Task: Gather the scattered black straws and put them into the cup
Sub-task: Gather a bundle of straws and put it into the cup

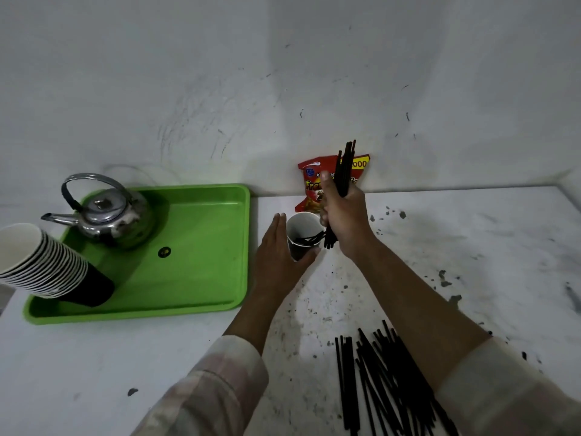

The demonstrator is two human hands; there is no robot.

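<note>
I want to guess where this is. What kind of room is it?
Probably a simple drinks or tea corner: a metal kettle on a green tray, a stack of paper cups and a snack packet against a scuffed wall.

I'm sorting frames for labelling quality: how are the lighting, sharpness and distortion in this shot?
Head view: dim, flat light with a grey-green cast; a bright patch falls on the table by the cup. The right hand and its bundle of straws look slightly soft, and the snack packet print is only partly legible. Wide-angle bending bows the green tray edges and the table edge.
</note>
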